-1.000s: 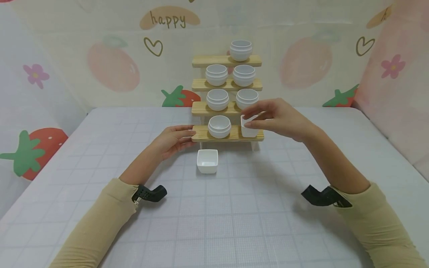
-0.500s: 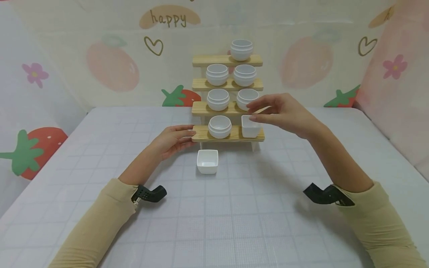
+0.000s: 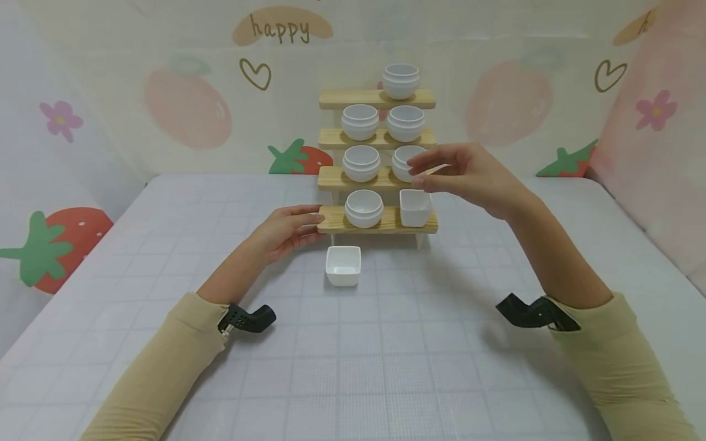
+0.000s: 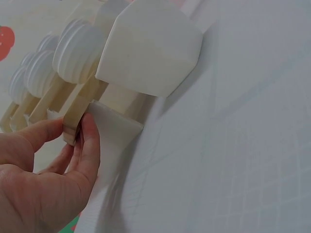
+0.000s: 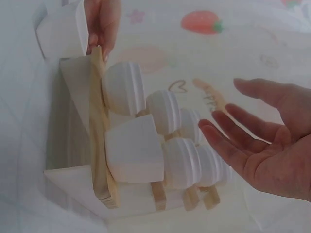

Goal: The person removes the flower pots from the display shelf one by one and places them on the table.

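A four-tier stand with wooden shelves (image 3: 386, 228) carries several round white bowls. On its lowest shelf, a round bowl (image 3: 364, 209) is at the left and a square white bowl (image 3: 415, 208) at the right. My left hand (image 3: 289, 234) pinches the left end of that lowest shelf between thumb and fingers, as the left wrist view shows. My right hand (image 3: 469, 177), fingers spread and holding nothing, hovers above the square bowl. In the head view its fingertips overlap the round bowl (image 3: 405, 162) on the second shelf up. Another square bowl (image 3: 343, 267) stands on the table before the stand.
The table (image 3: 353, 367) has a pale checked cover. Behind the stand hangs a cream backdrop (image 3: 353, 37) printed with fruit and hearts. The top shelf (image 3: 353, 99) bears one round bowl (image 3: 401, 82) at its right.
My right hand has let go of the square bowl on the lowest shelf and risen up and slightly to the right. My left hand has kept its hold on the shelf end.
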### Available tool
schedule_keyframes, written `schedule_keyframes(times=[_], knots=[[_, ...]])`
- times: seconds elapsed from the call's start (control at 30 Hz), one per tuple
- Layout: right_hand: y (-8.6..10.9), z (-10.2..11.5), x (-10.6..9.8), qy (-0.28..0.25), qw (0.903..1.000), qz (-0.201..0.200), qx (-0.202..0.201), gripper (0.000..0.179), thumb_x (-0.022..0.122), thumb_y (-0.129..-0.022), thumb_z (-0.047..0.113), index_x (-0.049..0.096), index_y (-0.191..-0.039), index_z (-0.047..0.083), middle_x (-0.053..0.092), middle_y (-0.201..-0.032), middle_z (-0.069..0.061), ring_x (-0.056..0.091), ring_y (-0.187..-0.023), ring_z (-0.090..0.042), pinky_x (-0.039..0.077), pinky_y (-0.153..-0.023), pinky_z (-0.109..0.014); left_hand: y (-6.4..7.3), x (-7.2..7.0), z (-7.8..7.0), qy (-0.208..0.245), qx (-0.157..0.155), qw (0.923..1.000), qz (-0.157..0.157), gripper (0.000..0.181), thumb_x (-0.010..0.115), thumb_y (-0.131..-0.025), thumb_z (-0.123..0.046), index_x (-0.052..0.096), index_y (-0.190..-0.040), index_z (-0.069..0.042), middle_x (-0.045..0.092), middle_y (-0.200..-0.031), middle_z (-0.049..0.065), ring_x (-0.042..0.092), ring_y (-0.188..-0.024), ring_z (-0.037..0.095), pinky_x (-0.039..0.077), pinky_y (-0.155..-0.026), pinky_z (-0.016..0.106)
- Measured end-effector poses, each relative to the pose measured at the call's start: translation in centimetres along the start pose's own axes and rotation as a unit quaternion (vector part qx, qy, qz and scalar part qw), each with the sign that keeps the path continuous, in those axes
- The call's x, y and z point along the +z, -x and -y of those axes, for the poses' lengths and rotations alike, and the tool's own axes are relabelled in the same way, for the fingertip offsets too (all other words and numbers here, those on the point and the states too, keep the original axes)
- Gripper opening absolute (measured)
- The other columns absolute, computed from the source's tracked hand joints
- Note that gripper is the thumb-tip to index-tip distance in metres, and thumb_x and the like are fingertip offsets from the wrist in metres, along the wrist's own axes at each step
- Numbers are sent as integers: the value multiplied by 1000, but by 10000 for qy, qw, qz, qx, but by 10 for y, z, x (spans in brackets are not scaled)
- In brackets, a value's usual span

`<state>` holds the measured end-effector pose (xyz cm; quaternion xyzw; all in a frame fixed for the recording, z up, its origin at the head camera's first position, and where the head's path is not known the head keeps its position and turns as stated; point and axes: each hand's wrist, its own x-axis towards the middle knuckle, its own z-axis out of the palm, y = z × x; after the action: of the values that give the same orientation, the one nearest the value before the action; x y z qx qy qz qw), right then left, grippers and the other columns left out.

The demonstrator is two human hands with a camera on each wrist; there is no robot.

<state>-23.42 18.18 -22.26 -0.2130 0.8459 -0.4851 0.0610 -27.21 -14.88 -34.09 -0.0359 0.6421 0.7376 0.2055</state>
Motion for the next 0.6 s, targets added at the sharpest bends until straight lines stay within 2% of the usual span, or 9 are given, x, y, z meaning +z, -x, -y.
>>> schedule_keyframes(times=[0.27, 0.5, 0.6], knots=[[-7, 2, -3, -219, 9994, -175, -215, 36, 72, -98, 10, 68, -131, -4, 70, -126, -14, 75, -103, -21, 61, -92, -25, 1, 1, 0, -18, -39, 10000, -44, 56, 56, -109, -5, 37, -161, 2, 43, -159, 21, 65, -107, 16, 64, -86, 19], [-14, 10, -11, -176, 9989, -327, -293, 36, 71, -100, 12, 67, -133, -4, 69, -127, -15, 73, -106, -20, 61, -93, -21, 0, -1, -1, 9, -38, 10000, 51, 57, 54, -109, -4, 34, -162, 4, 39, -162, 23, 66, -106, 14, 61, -100, 24], [-17, 13, -14, -303, 9982, -415, -311, 36, 71, -101, 11, 67, -133, -5, 70, -124, -12, 73, -105, -17, 62, -93, -21, 1, 0, -2, 5, -26, 10000, 55, 56, 54, -109, -4, 35, -162, 4, 40, -160, 23, 67, -102, 13, 60, -101, 25]])
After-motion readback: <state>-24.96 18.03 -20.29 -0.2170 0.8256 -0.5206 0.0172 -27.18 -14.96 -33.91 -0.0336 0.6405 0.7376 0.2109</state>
